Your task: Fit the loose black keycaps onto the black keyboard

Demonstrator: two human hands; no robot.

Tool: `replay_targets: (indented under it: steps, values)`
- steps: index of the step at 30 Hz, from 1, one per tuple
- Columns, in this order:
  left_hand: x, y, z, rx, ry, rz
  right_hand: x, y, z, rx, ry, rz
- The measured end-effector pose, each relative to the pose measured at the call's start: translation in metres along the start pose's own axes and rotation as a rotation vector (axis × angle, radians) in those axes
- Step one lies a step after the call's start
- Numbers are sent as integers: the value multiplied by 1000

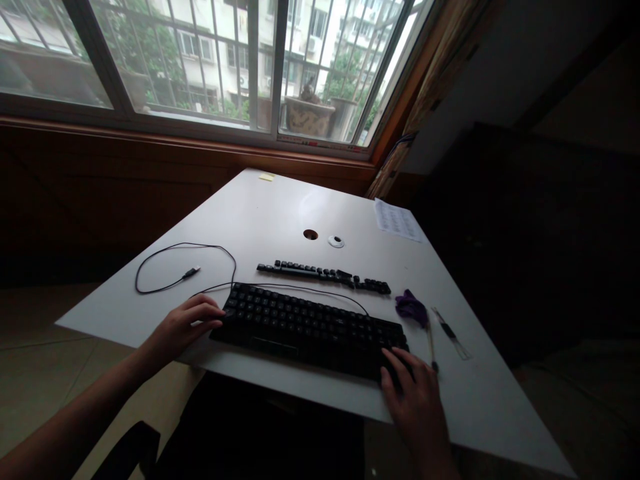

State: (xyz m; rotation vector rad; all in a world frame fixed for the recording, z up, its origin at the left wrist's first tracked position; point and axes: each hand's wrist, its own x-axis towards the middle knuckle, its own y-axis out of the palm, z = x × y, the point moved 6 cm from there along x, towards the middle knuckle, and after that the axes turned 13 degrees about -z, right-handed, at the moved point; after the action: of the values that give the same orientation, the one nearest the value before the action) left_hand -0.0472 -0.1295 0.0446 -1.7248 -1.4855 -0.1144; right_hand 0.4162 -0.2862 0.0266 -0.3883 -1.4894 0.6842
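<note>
A black keyboard (310, 327) lies near the front edge of the white table, part of its lower rows dark, with no keycaps visible there. At its left end, my left hand (193, 322) grips the side between thumb and fingers. My right hand (413, 383) holds the right end, fingertips over the lower right corner. Behind the keyboard, loose black keycaps (320, 273) stand in an uneven row. A black cable (185, 244) loops to the left and ends in a USB plug (191, 271).
To the right lie a purple cloth (411, 307), a thin brush (433, 350) and a wire keycap puller (450, 333). Farther back are a round cable hole (311, 235), its white cover ring (336, 241), a printed sheet (399, 220) and a yellow note (267, 177). The table (200, 207) stands by a barred window.
</note>
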Motion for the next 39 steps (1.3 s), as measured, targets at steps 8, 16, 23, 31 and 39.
replay_targets:
  steps: [8, 16, 23, 31, 39]
  values:
    - [-2, 1, -2, 29, 71, -26, 0, 0, -1, 4, 16, 10]
    - [-6, 4, -9, 22, 152, -52, 1, 1, 0, -3, 3, 2]
    - [-8, 5, -13, 85, 214, -12, 2, -1, 1, 1, -2, -8]
    - [-4, 1, -15, 190, 337, 106, 2, 0, 1, -2, -4, 0]
    - [-8, -1, -8, 80, 217, 34, 9, -7, 7, 4, -18, -54]
